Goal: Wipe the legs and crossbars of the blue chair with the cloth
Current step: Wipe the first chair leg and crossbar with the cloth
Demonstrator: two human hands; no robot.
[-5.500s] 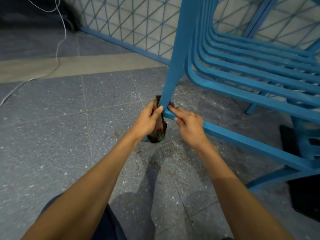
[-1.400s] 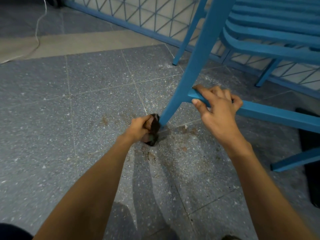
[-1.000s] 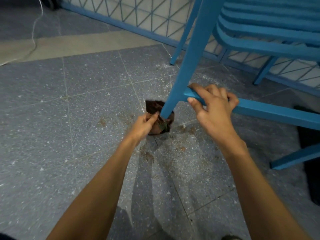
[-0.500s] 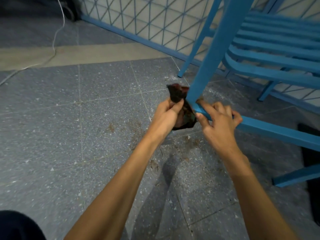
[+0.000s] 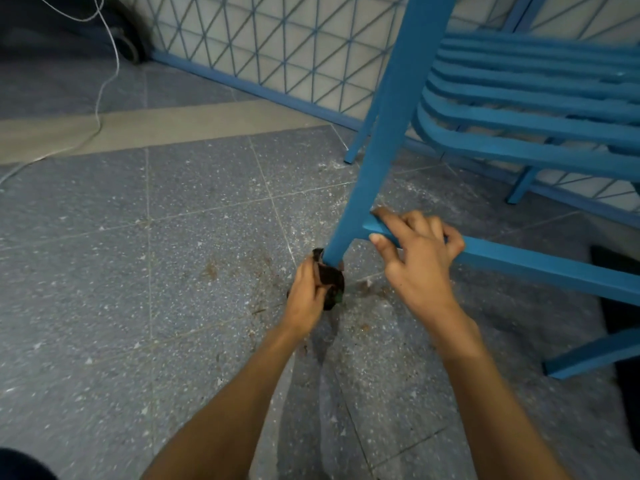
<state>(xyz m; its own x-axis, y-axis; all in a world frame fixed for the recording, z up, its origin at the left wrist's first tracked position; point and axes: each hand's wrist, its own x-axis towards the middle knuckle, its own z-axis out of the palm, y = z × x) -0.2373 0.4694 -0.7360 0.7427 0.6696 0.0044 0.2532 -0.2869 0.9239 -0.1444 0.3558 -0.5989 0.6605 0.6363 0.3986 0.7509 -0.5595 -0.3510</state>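
The blue chair (image 5: 388,109) stands on the tiled floor, its near front leg running down to the centre of the view. My left hand (image 5: 306,296) holds a dark brown cloth (image 5: 330,280) wrapped around the very bottom of that leg. My right hand (image 5: 415,258) grips the lower side crossbar (image 5: 554,265) right where it joins the leg, fingers curled over the top. The slatted seat (image 5: 526,109) fills the upper right. The leg's foot is hidden by the cloth.
Brown dirt and white dust lie scattered on the grey speckled floor (image 5: 173,271) around the leg. A blue lattice fence (image 5: 277,46) runs behind the chair. A white cable (image 5: 100,91) trails at the upper left. Something dark (image 5: 616,306) lies at the right edge.
My left hand has slid the cloth from the crossbar joint down to the bottom of the leg. My right hand has kept its grip on the crossbar.
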